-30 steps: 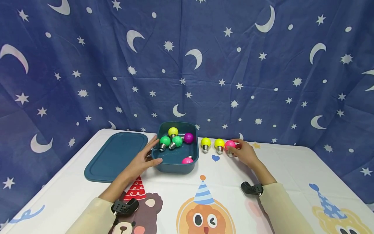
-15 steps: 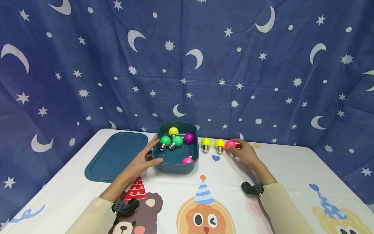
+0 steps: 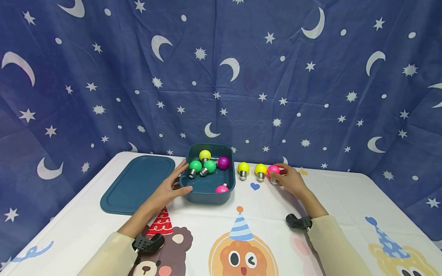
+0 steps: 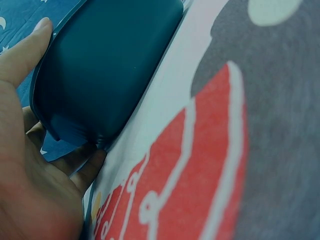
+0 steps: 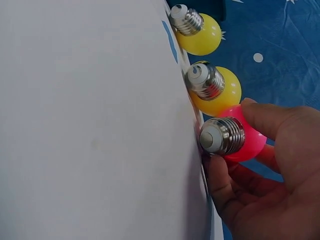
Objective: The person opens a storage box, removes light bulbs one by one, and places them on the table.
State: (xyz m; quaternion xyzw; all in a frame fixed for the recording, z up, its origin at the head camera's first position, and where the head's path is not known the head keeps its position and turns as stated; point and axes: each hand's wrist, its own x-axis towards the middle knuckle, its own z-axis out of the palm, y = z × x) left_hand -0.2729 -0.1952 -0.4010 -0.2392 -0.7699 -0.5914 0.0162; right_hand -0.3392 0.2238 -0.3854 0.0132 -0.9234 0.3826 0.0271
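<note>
My right hand (image 3: pixel 291 181) holds a pink light bulb (image 3: pixel 273 171) by its round globe, with thumb and fingers on opposite sides. In the right wrist view, the bulb's silver screw base (image 5: pixel 224 136) points toward the table's near side. Close against it lies a yellow bulb (image 3: pixel 260 169), and farther left another yellow bulb (image 3: pixel 243 168). My left hand (image 3: pixel 170 191) rests at the near-left corner of a dark teal box (image 3: pixel 207 198), fingers spread along its left side and thumb by the front rim. Inside the box lie yellow, green, purple and pink bulbs.
A flat teal lid (image 3: pixel 136 186) lies on the table left of the box. White cloth with cartoon prints covers the table (image 3: pixel 345 199). Behind it hangs a dark blue curtain (image 3: pixel 241 126) with moons and stars, close to the table's back edge.
My right hand and the pink bulb have shifted very slightly right, and the yellow bulb beside it has moved slightly the same way. My left hand and the box stay put.
</note>
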